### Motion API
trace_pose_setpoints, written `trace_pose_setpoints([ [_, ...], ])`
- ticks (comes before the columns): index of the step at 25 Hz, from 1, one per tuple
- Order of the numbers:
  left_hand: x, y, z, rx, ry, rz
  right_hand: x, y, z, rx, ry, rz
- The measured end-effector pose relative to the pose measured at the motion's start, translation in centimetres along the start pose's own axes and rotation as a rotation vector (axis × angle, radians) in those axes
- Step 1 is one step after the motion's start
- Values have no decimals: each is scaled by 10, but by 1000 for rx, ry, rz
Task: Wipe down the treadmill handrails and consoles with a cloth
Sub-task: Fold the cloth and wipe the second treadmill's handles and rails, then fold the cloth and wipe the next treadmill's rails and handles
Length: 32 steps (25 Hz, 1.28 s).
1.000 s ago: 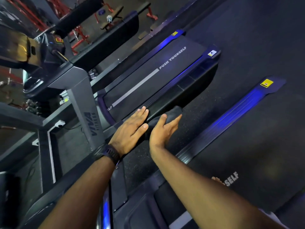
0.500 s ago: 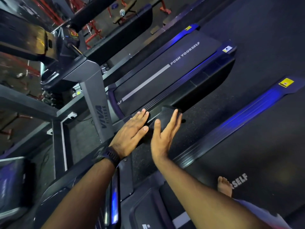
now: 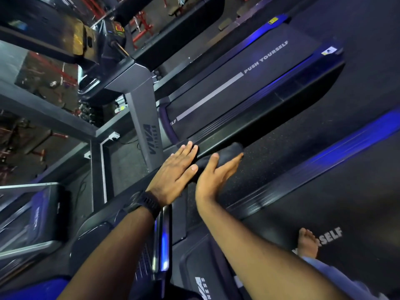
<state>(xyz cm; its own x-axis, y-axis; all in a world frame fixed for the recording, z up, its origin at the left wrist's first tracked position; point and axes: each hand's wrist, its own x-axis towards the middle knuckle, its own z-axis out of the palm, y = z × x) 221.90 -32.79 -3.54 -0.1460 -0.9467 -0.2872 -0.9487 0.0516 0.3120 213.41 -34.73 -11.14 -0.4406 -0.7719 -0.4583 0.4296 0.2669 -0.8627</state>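
A dark cloth (image 3: pixel 233 149) is folded over the near end of a glossy black handrail (image 3: pixel 281 111) that runs away to the upper right. My left hand (image 3: pixel 175 172), with a black watch on the wrist, lies flat with straight fingers against the rail's left side. Its fingertips are beside the cloth. My right hand (image 3: pixel 214 174) presses the cloth against the rail's right side with straight fingers. A console screen (image 3: pixel 32 217) sits at the lower left.
A neighbouring treadmill belt (image 3: pixel 238 89) marked PUSH YOURSELF lies beyond the rail, with its grey upright post (image 3: pixel 147 126) to the left. My bare foot (image 3: pixel 307 243) stands on the near belt. Red gym frames (image 3: pixel 142 22) fill the far background.
The view has swung down and left. My right hand's fingers tipped upright, then lowered again over the cloth. Both hands stay at the rail's near end.
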Motion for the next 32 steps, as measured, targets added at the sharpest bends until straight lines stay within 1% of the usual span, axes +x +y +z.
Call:
trace_pose_setpoints([
  [1, -3, -2, 0, 0, 5, -4, -14, 1, -5, -40, -52, -168],
  [2, -6, -4, 0, 5, 10, -8, -10, 6, -8, -53, -89, -296],
  [3, -9, -6, 0, 10, 11, -14, 6, 10, -6, -48, -89, -288],
  [5, -13, -8, 1, 12, 6, -25, 19, 13, 6, 39, 46, 77],
  [6, -14, -9, 2, 11, 9, -28, 11, 12, 12, 46, 38, 198],
  [7, -15, -10, 2, 10, 13, -29, -6, 10, 10, 13, -16, 133],
  [9, -17, -12, 3, -3, 34, -34, -38, 11, -2, -70, -117, -212],
  [10, -19, -14, 3, -12, 40, -42, -29, 14, -3, -67, -135, -311],
  [11, -21, -15, 4, -18, 41, -55, -12, 16, 0, -44, -100, -264],
  [12, -24, -18, 5, -20, 42, -67, -1, 18, 7, 10, -18, -96],
  [13, -27, -21, 5, -20, 45, -78, 1, 16, 15, 49, 27, 83],
  [14, -30, -25, 6, -17, 50, -83, -8, 18, 19, 58, 2, 190],
  [15, -33, -27, 7, -14, 55, -83, -26, 18, 16, 12, -55, 154],
  [17, -35, -30, 9, -12, 69, -82, -58, 22, 2, -90, -172, -83],
  [18, -36, -30, 9, -14, 75, -83, -50, 27, -1, -84, -195, -191],
  [19, -38, -31, 9, -18, 80, -89, -35, 29, 1, -59, -163, -189],
  [20, -41, -32, 10, -23, 83, -96, -24, 32, 7, -26, -83, -81],
  [21, -43, -33, 12, -26, 85, -104, -20, 28, 13, 12, -30, 79],
  [22, -47, -34, 13, -25, 87, -112, -23, 28, 18, 25, -32, 196],
  [23, -49, -34, 14, -21, 92, -118, -37, 26, 16, -12, -90, 206],
  [25, -52, -33, 15, -19, 110, -127, -65, 26, 6, -100, -205, 22],
  [26, -52, -33, 15, -26, 113, -129, -64, 31, 3, -91, -213, -58],
  [27, -53, -32, 16, -33, 111, -132, -51, 35, 4, -59, -189, -59],
  [28, -55, -32, 17, -38, 107, -140, -39, 41, 7, -30, -129, 31],
  [29, -59, -33, 18, -41, 109, -152, -34, 42, 11, -1, -88, 169],
  [30, -64, -35, 19, -43, 116, -166, -35, 42, 15, 9, -88, 268],
  [31, -68, -37, 20, -44, 123, -179, -44, 41, 13, -5, -123, 298],
  [32, -71, -37, 21, -45, 135, -193, -54, 42, 11, -48, -179, 269],
])
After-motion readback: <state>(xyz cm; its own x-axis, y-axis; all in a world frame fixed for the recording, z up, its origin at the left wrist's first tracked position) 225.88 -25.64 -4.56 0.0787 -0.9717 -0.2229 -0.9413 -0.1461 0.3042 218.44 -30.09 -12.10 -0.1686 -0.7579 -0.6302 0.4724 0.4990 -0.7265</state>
